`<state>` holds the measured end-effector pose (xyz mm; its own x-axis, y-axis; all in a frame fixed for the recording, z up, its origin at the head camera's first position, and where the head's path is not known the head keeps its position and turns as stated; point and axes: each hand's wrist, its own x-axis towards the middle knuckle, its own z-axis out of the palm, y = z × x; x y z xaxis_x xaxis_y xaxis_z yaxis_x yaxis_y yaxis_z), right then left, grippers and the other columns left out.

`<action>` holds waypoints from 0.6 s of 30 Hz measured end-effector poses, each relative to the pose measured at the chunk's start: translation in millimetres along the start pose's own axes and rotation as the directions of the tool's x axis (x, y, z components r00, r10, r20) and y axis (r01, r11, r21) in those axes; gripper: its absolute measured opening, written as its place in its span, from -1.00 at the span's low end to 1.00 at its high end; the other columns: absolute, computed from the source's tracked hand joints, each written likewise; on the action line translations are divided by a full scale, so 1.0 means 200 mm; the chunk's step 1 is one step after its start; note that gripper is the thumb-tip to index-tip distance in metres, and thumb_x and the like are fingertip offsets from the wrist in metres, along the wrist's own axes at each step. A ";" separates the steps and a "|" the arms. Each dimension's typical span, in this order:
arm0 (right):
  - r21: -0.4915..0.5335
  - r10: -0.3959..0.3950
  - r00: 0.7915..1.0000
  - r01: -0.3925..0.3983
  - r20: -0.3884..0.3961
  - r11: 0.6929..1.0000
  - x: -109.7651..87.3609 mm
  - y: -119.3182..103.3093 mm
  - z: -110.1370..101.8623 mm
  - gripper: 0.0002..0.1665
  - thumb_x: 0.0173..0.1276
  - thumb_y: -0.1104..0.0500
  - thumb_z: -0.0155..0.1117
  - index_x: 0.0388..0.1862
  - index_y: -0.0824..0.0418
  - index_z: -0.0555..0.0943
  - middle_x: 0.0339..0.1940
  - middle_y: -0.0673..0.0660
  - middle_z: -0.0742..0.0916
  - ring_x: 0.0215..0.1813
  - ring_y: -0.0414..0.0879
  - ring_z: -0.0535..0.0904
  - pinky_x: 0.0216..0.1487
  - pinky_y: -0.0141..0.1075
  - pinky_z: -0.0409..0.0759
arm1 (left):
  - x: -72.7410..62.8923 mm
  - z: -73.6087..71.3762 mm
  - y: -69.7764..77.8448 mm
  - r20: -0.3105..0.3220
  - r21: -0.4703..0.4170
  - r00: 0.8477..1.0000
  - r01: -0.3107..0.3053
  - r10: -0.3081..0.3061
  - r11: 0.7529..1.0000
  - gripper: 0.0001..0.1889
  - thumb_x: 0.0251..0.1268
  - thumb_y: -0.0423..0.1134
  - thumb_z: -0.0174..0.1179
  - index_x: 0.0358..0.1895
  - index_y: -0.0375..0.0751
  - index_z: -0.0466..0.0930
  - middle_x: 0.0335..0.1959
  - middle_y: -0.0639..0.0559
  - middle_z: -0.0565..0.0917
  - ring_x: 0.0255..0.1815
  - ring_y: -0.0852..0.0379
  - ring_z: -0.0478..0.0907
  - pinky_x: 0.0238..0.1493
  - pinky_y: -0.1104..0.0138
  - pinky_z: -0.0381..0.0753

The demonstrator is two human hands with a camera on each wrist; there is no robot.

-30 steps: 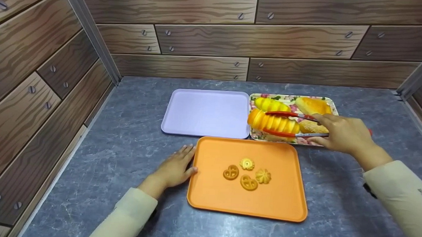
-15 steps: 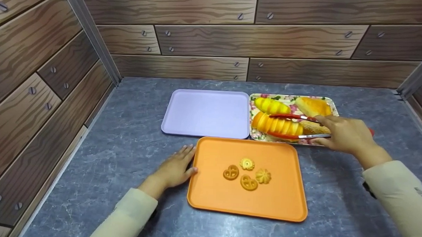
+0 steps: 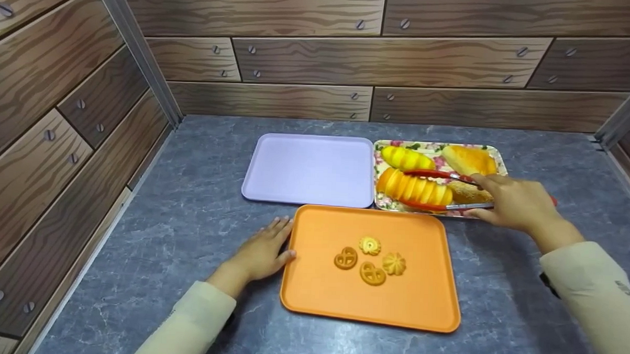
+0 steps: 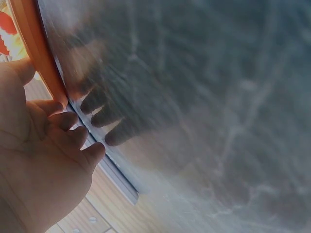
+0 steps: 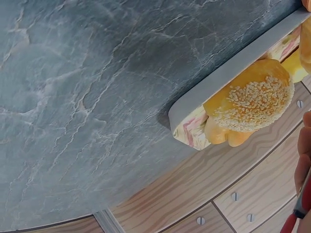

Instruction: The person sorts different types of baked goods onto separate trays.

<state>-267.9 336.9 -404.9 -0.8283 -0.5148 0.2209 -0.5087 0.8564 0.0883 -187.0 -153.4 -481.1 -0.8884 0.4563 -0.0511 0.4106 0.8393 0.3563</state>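
Note:
My right hand [image 3: 521, 205] grips a pair of red-tipped metal tongs [image 3: 469, 206]. The tong arms lie on either side of an orange, ridged bread roll [image 3: 414, 188] at the front left of the flowered tray [image 3: 499, 154]. Partly behind the tongs is a sesame-topped bun [image 3: 469, 193], seen whole in the right wrist view as a seeded bun [image 5: 255, 99]. My left hand [image 3: 260, 253] lies with extended fingers along the left edge of the orange tray [image 3: 321, 298], its thumb at the rim. Two pretzel-shaped cookies [image 3: 373, 274] and two round cookies [image 3: 394, 264] lie on that tray.
A lilac tray [image 3: 310, 169] stands behind the orange one, beside the flowered tray. A yellow ridged roll [image 3: 407, 158] and a golden bread [image 3: 470, 160] lie at the back of the flowered tray. Wood-patterned walls [image 3: 308, 61] border the grey marbled table [image 3: 200, 157].
The orange bread roll has shifted slightly right, further onto the flowered tray, and the tong tips have shifted right with it. My left hand has stayed at the orange tray.

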 end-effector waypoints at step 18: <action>0.021 0.009 0.998 -0.008 -0.057 1.000 -0.01 0.01 0.00 -0.05 -0.04 -0.27 0.46 0.22 0.26 0.44 -0.01 0.40 0.64 -0.26 0.30 0.62 -0.53 0.14 0.52 | 0.00 0.00 0.00 0.004 0.007 1.000 0.004 -0.004 1.000 -0.29 0.44 0.04 -0.03 0.49 -0.28 0.04 0.47 -0.20 0.11 0.48 -0.15 -0.04 0.39 -0.04 0.04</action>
<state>-267.3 338.5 -405.0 -0.8182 -0.5041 0.2764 -0.5071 0.8593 0.0659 -187.8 -153.5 -481.7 -0.8892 0.4540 -0.0565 0.4083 0.8433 0.3496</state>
